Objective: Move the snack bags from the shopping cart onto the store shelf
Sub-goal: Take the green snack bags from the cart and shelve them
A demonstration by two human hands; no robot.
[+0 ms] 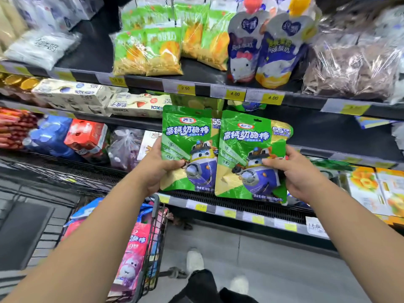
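Note:
I hold two green snack bags upright, side by side, in front of the store shelf (328, 136). My left hand (159, 169) grips the left green bag (188, 136) by its left edge, thumb across the front. My right hand (299, 171) grips the right green bag (247, 145) by its right edge, thumb on the front. The right bag overlaps the left one slightly. Below my left arm, the shopping cart (156, 232) carries pink snack bags (135, 250) and blue ones (87, 211).
The upper shelf carries green-yellow chip bags (148, 51), spouted yoghurt pouches (266, 47) and clear wrapped packs (354, 68). Milk cartons (72, 95) and red packs (87, 134) fill the left shelves. Orange boxes (367, 186) stand at the right. My shoes (194, 261) are on the grey floor.

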